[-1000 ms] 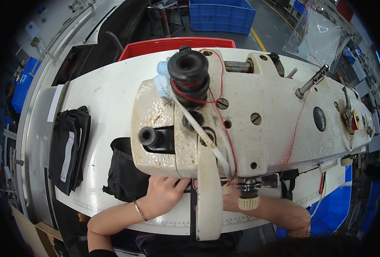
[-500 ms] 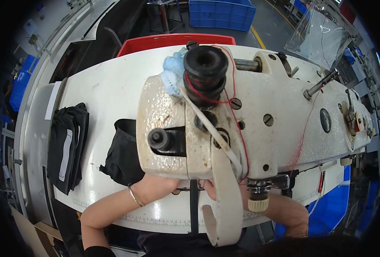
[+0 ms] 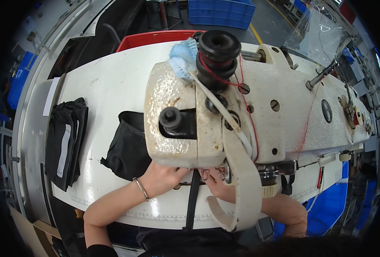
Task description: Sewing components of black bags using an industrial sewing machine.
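At the front edge of the white worktable (image 3: 100,96), two hands work beneath the sewing machine head (image 3: 173,154). Clock positions below are read from the strap's visible upper end, twelve pointing away from the worker.

The left hand (image 3: 164,177) sits between eight and nine o'clock, fingers bent, tips hidden under the head; from where I stand I cannot tell whether it grips. The right hand (image 3: 219,187) sits between four and five, partly masked by a curved white band (image 3: 251,195); its grip cannot be determined either. The hands flank the black strap (image 3: 192,201), an arrangement that probably keeps the strap straight and steadied from both sides.

The strap is narrow, flat and dark. It runs toward six o'clock, leaning slightly, and is lost against dark clothing at the table edge.

Between nine and ten o'clock lies a black fabric pouch (image 3: 128,150), partly covered by the head: matt, softly creased, its mouth toward twelve, one pointed corner toward eight. Any join to the strap is hidden. Farther out in that direction rests a folded black fabric stack (image 3: 76,141) bearing a pale strip (image 3: 64,152), presumably set aside for clearance yet within left-hand reach.
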`<action>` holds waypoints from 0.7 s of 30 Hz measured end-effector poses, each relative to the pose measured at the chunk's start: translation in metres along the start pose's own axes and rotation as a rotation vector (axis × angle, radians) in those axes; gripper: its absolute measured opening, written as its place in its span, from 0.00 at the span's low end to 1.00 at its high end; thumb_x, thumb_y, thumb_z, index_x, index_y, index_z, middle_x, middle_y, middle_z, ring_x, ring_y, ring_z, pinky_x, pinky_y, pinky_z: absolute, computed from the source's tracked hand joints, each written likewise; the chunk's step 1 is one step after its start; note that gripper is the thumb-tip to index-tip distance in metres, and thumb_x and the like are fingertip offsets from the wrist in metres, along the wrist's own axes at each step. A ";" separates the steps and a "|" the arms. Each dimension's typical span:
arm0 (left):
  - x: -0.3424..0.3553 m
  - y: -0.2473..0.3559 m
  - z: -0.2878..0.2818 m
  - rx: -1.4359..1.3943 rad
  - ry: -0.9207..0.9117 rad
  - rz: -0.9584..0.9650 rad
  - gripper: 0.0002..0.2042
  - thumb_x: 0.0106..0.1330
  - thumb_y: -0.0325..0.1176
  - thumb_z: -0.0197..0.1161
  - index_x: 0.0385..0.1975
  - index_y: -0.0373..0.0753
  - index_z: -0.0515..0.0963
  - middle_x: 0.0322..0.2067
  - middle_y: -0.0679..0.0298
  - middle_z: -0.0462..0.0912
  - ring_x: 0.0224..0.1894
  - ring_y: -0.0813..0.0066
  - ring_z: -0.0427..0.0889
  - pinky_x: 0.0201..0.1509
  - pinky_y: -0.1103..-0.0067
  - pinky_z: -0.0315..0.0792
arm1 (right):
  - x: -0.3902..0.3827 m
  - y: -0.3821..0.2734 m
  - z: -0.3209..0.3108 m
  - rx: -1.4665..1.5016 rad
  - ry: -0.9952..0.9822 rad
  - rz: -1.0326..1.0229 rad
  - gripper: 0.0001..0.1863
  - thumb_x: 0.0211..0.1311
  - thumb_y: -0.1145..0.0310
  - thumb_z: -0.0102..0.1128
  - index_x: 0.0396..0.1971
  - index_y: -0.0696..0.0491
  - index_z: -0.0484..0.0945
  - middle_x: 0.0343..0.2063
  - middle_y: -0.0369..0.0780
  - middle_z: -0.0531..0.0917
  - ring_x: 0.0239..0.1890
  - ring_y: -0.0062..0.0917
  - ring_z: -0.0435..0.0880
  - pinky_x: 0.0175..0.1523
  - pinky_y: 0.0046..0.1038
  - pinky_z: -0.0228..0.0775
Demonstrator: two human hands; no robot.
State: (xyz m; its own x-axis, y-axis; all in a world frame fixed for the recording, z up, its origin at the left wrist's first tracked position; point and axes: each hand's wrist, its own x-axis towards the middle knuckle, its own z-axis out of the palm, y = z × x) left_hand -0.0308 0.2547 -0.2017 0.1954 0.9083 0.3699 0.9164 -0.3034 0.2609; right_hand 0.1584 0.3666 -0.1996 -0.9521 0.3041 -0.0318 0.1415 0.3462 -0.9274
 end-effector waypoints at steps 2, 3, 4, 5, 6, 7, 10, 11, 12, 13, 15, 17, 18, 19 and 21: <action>0.000 0.000 0.000 0.018 0.011 0.009 0.14 0.43 0.26 0.58 0.33 0.33 0.78 0.36 0.53 0.78 0.43 0.55 0.78 0.48 0.62 0.72 | -0.001 0.009 0.003 -0.266 0.044 -0.165 0.16 0.61 0.76 0.55 0.50 0.55 0.75 0.48 0.37 0.79 0.51 0.17 0.75 0.59 0.24 0.65; 0.002 0.001 0.001 0.029 0.025 0.027 0.14 0.43 0.26 0.58 0.33 0.33 0.78 0.36 0.52 0.78 0.43 0.55 0.78 0.48 0.62 0.72 | -0.004 0.012 0.003 -0.538 0.093 -0.322 0.16 0.61 0.76 0.55 0.50 0.55 0.75 0.48 0.36 0.79 0.52 0.17 0.75 0.59 0.25 0.64; 0.001 0.001 0.001 0.030 0.026 0.025 0.14 0.43 0.26 0.58 0.33 0.33 0.78 0.36 0.52 0.78 0.43 0.55 0.78 0.48 0.62 0.72 | -0.004 0.012 0.004 -0.538 0.091 -0.324 0.16 0.61 0.76 0.55 0.50 0.55 0.75 0.48 0.36 0.79 0.52 0.17 0.75 0.59 0.25 0.64; 0.000 0.001 0.001 0.033 0.013 0.018 0.14 0.43 0.26 0.58 0.33 0.33 0.78 0.35 0.52 0.78 0.42 0.54 0.78 0.47 0.62 0.73 | -0.005 0.013 0.005 -0.342 0.065 -0.246 0.16 0.61 0.76 0.55 0.50 0.55 0.75 0.48 0.36 0.79 0.51 0.17 0.75 0.59 0.25 0.64; 0.000 0.001 0.001 0.036 0.001 0.012 0.14 0.43 0.26 0.58 0.32 0.33 0.78 0.35 0.52 0.77 0.42 0.54 0.78 0.47 0.62 0.73 | -0.005 0.013 0.005 -0.147 0.039 -0.167 0.16 0.61 0.77 0.54 0.50 0.55 0.75 0.47 0.36 0.79 0.51 0.17 0.75 0.59 0.24 0.64; 0.007 0.008 -0.011 0.036 0.005 0.011 0.14 0.43 0.26 0.58 0.32 0.33 0.78 0.35 0.52 0.77 0.42 0.54 0.78 0.47 0.62 0.73 | -0.005 0.013 0.005 0.047 0.013 -0.087 0.16 0.61 0.77 0.54 0.50 0.55 0.75 0.47 0.36 0.79 0.51 0.17 0.75 0.59 0.24 0.64; 0.014 0.021 -0.044 0.129 -0.097 -0.081 0.13 0.43 0.26 0.58 0.31 0.32 0.78 0.35 0.52 0.77 0.41 0.55 0.78 0.45 0.63 0.73 | 0.006 0.023 0.013 0.463 -0.091 0.057 0.16 0.61 0.77 0.53 0.50 0.55 0.75 0.47 0.36 0.79 0.50 0.16 0.75 0.58 0.24 0.64; 0.016 0.021 -0.041 0.046 -0.078 -0.082 0.13 0.42 0.26 0.58 0.31 0.33 0.78 0.33 0.53 0.77 0.40 0.56 0.78 0.44 0.64 0.73 | 0.003 0.020 0.009 0.264 -0.044 -0.011 0.15 0.59 0.77 0.53 0.47 0.55 0.75 0.45 0.37 0.79 0.49 0.19 0.75 0.56 0.25 0.65; 0.018 0.020 -0.036 -0.038 -0.060 -0.082 0.13 0.42 0.26 0.58 0.30 0.33 0.78 0.32 0.53 0.77 0.39 0.57 0.78 0.43 0.65 0.74 | 0.000 0.016 0.005 0.065 -0.002 -0.076 0.14 0.57 0.76 0.53 0.44 0.56 0.75 0.44 0.39 0.79 0.48 0.21 0.75 0.53 0.27 0.65; 0.015 0.016 -0.024 -0.036 -0.054 -0.081 0.13 0.42 0.26 0.58 0.30 0.33 0.78 0.32 0.53 0.77 0.39 0.57 0.78 0.43 0.65 0.74 | 0.000 0.015 0.004 -0.120 0.028 -0.151 0.13 0.55 0.75 0.54 0.42 0.56 0.76 0.42 0.40 0.78 0.46 0.23 0.74 0.51 0.29 0.65; 0.004 0.009 -0.004 0.035 0.031 -0.031 0.13 0.41 0.26 0.58 0.30 0.33 0.78 0.29 0.55 0.77 0.37 0.59 0.78 0.41 0.67 0.74 | 0.003 0.014 0.005 -0.480 0.084 -0.306 0.11 0.51 0.74 0.54 0.36 0.57 0.76 0.39 0.42 0.77 0.43 0.28 0.74 0.46 0.32 0.66; 0.008 0.009 -0.004 0.011 0.022 -0.038 0.13 0.41 0.27 0.58 0.30 0.33 0.77 0.28 0.56 0.77 0.37 0.60 0.78 0.41 0.68 0.74 | 0.004 0.014 0.003 -0.852 0.146 -0.449 0.09 0.47 0.72 0.55 0.31 0.57 0.77 0.36 0.45 0.77 0.41 0.32 0.74 0.42 0.35 0.66; 0.010 0.009 -0.003 -0.016 0.008 -0.045 0.13 0.41 0.27 0.58 0.30 0.33 0.77 0.28 0.57 0.77 0.36 0.60 0.78 0.40 0.69 0.74 | 0.004 0.014 0.001 -1.041 0.177 -0.517 0.09 0.45 0.72 0.55 0.28 0.58 0.77 0.34 0.46 0.76 0.39 0.34 0.74 0.39 0.37 0.67; 0.009 0.009 -0.003 -0.009 0.009 -0.052 0.13 0.41 0.27 0.58 0.30 0.33 0.77 0.28 0.57 0.77 0.36 0.60 0.78 0.40 0.69 0.74 | 0.006 0.015 0.002 -1.218 0.206 -0.596 0.08 0.43 0.71 0.56 0.25 0.58 0.77 0.32 0.47 0.76 0.38 0.37 0.74 0.37 0.38 0.67; 0.009 0.008 -0.002 -0.036 -0.004 -0.082 0.14 0.40 0.27 0.58 0.30 0.33 0.77 0.28 0.57 0.77 0.36 0.60 0.78 0.42 0.69 0.73 | 0.009 0.017 0.004 -1.575 0.270 -0.748 0.08 0.39 0.69 0.56 0.20 0.59 0.78 0.29 0.50 0.75 0.35 0.41 0.73 0.32 0.42 0.67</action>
State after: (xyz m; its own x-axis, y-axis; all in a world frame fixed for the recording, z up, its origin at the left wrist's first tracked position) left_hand -0.0224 0.2599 -0.1949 0.1216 0.9315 0.3429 0.9161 -0.2383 0.3225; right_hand 0.1508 0.3718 -0.2174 -0.8850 -0.2374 0.4005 -0.0063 0.8663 0.4995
